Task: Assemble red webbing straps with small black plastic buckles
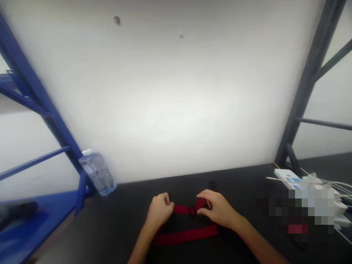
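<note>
Both fists clamped on the red strap (184, 209) low on the black table (132, 216), left hand (159, 212) & right hand (217, 209) pinching it taut btwn them; uneven pull could slip it.

The strap (187, 234) looks like matt red woven cloth. The desk (242, 190) is dark and matt. The bottle (97, 172) is clear glossy plastic, the frame (33, 88) smooth blue-painted metal, the wall (170, 102) matt white.
</note>
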{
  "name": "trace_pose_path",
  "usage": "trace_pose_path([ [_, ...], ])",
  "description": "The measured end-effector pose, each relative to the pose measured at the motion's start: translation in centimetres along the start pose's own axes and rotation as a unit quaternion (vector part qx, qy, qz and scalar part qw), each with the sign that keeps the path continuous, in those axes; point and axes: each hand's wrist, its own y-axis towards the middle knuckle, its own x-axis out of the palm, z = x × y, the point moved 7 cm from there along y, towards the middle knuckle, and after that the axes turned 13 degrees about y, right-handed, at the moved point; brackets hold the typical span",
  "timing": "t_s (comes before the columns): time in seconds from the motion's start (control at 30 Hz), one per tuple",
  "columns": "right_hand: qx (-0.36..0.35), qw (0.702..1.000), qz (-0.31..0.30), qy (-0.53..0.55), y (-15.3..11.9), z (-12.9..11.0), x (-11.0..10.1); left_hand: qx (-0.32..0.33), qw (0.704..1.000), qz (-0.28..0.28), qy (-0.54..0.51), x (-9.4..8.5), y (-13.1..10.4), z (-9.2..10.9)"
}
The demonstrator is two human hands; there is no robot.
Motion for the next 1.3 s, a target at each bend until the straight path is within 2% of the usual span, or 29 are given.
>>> trace_pose_path([
  [0.1,0.023,0.998,0.035,-0.042,0.1,1.3,-1.2,0.034,0.992,-0.007,0.117,-0.3,-0.5,0.8],
  [0.2,0.059,0.992,0.068,-0.087,0.1,2.9,-2.1,0.092,0.983,0.029,0.157,-1.5,-1.1,2.6],
  [0.3,0.082,0.988,0.064,-0.110,0.0,4.1,-2.0,0.158,0.980,0.056,0.111,-2.0,-2.1,4.8],
  [0.4,0.079,0.990,0.045,-0.104,0.0,4.4,-1.3,0.230,0.972,0.030,0.034,-1.0,-3.3,6.9],
  [0.47,0.074,0.992,0.034,-0.096,0.1,4.5,-0.7,0.255,0.967,0.007,0.007,0.1,-3.8,7.7],
  [0.63,0.075,0.994,0.018,-0.077,0.1,4.7,0.1,0.267,0.962,-0.051,-0.005,1.8,-3.9,7.8],
  [0.87,0.086,0.994,0.011,-0.062,0.1,4.6,0.2,0.285,0.954,-0.088,-0.014,1.0,-3.8,7.9],
  [1.3,0.085,0.994,0.016,-0.061,0.1,4.5,0.3,0.251,0.962,-0.102,0.022,1.1,-3.3,7.1],
])
